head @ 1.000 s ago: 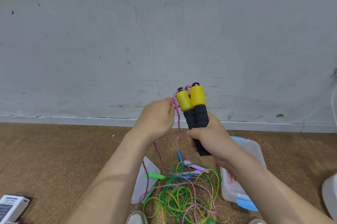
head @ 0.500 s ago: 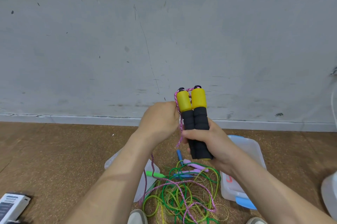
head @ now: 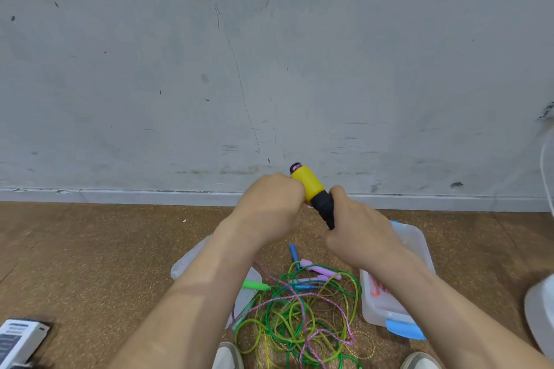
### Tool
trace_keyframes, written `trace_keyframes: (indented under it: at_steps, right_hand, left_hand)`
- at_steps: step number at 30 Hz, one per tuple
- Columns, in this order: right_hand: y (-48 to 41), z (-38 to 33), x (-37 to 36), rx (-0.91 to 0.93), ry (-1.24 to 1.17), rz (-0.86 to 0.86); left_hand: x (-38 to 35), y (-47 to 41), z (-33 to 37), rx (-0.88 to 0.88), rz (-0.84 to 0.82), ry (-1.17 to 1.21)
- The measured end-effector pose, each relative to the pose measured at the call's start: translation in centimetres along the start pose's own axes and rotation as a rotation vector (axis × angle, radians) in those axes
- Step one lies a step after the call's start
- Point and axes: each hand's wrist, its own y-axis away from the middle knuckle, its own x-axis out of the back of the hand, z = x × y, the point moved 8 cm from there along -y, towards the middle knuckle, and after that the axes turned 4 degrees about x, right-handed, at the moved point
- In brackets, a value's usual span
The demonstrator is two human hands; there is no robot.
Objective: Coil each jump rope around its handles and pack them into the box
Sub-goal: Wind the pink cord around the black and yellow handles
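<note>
The yellow-and-black foam jump-rope handle [head: 314, 191], tilted toward 11 o'clock, is gripped by the right hand [head: 356, 227], while the left hand [head: 269, 206] is curled against its yellow end, its grasp impossible to tell.

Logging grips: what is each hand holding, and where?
Right hand grips the jump rope handle by the black foam. Left hand curls at the yellow end; what it holds is hidden.

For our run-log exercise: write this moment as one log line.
step: coiling | right hand: grips yellow-black handle | left hand: curled at its yellow end, hold hidden | pink rope: loose below hands | box: open
</note>
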Motion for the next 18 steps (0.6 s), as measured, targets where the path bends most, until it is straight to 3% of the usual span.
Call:
trace_keyframes:
  at_steps: [4,8,12,15,18]
  right_hand:
    - [0.1,0.6,-1.4,0.042,0.213,-0.214]
    - [1.4,-0.5,-2.9,0.241,0.368,-0.385]
    - [2.4,-2.1,-2.3,0.431,0.417,-0.364]
    - [2.7,-2.5,-1.3,0.537,0.319,-0.296]
    - [2.5,-2.2,-0.8,0.554,0.027,-0.294]
  left_hand:
    - [1.7,0.8,0.1,-0.040,-0.007,0.195]
    - [1.6,1.7,-0.5,-0.021,-0.118,0.385]
    - [0.3,2.2,-2.2,0.056,-0.233,0.665]
    - [-0.3,2.4,-3.3,0.099,-0.277,0.917]
    - [-0.4,2.6,-3.9,0.151,-0.261,1.173]
